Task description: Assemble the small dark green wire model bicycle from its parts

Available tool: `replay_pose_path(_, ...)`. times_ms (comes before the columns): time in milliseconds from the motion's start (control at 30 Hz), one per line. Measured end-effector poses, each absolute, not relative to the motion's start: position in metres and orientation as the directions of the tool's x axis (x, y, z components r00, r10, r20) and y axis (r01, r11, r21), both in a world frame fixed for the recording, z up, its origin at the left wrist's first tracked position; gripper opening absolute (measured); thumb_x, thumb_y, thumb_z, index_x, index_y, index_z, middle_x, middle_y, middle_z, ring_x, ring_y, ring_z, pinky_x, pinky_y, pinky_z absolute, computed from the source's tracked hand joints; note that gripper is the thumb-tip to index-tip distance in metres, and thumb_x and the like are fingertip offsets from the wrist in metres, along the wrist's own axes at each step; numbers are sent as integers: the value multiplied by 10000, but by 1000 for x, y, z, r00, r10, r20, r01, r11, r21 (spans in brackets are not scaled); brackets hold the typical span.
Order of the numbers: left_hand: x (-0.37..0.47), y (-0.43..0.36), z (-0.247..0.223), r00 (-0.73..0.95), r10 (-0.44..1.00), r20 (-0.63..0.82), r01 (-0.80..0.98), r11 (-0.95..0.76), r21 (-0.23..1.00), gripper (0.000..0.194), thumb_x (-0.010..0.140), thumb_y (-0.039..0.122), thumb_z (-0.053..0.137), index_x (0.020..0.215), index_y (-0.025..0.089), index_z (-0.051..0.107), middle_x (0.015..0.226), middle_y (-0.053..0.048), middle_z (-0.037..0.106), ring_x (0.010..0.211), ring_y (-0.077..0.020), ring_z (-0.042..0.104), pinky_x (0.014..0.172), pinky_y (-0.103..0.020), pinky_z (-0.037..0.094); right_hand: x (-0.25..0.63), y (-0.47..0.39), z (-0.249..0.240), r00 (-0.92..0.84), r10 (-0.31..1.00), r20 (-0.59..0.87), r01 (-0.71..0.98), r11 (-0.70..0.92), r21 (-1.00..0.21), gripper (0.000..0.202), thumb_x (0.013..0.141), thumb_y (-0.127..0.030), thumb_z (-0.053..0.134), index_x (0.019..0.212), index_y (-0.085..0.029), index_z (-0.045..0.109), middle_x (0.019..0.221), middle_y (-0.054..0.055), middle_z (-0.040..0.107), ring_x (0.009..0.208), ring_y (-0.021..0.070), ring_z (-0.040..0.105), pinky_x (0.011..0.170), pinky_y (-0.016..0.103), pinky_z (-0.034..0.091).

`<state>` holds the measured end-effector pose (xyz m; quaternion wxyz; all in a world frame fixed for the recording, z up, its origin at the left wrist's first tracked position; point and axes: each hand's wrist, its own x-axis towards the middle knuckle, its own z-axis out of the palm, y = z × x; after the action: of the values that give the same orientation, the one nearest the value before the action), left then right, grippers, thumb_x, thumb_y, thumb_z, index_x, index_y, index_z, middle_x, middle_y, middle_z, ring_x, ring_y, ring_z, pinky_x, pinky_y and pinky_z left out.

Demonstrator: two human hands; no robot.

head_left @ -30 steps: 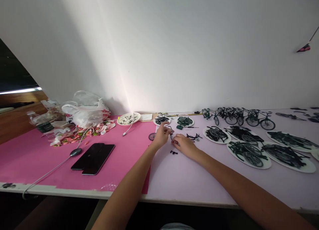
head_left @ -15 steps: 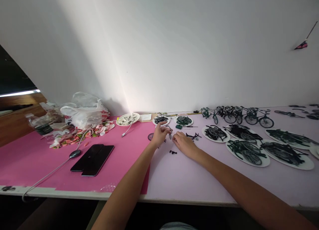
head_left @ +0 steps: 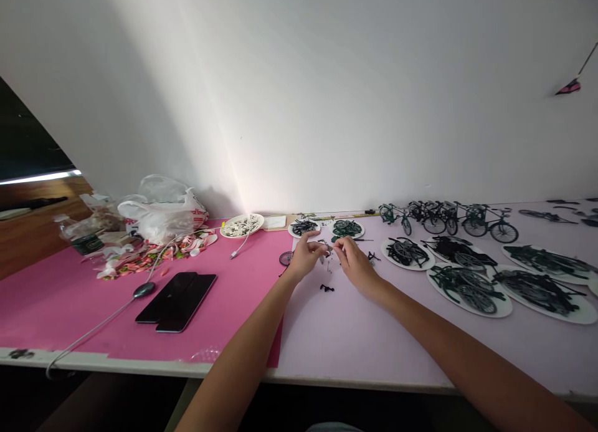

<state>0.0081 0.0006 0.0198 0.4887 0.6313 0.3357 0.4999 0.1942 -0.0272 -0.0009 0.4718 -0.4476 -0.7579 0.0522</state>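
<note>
Near the middle of the frame, the left hand (head_left: 307,256) seems to pinch a small, thin, greyish part (head_left: 328,247) between thumb and finger; the right hand's (head_left: 354,262) fingertips bunch beside it, though I can't tell whether they grip. It looks light, stiff and easily snapped, best held by its thickest bit. Smooth pale-lilac sheeting (head_left: 364,351) spreads beneath, bright-pink sheeting (head_left: 107,307) lies frame left, and a plain whitish wall (head_left: 327,108) rises behind.

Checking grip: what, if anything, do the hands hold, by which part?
Left hand pinches a small grey model-bicycle part; where, and whether the right hand grips too, is unclear.
</note>
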Motion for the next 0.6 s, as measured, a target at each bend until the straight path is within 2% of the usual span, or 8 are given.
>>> replay_pose_path(433,12,-10,28,340,896,286,-59,-283,957,605,818,387,851,1287,181,529,914,-75,777,856,-204,746,788,-317,545,194,-29,3,-124,711,692,576,619,-534,179,1055,-343,402,992,-234,530,1006,83,601,856,215,589,752,324,486)
replay_pose_path(600,12,-10,28,341,893,292,-52,-292,955,584,833,389,837,1286,182,533,912,-74,775,865,-206,750,818,-333,555,194,-29,2,-126,718,685,568,618,-543,176,1047,-341,421,991,-232,547,1005,80,607,821,206,588,710,314,485)
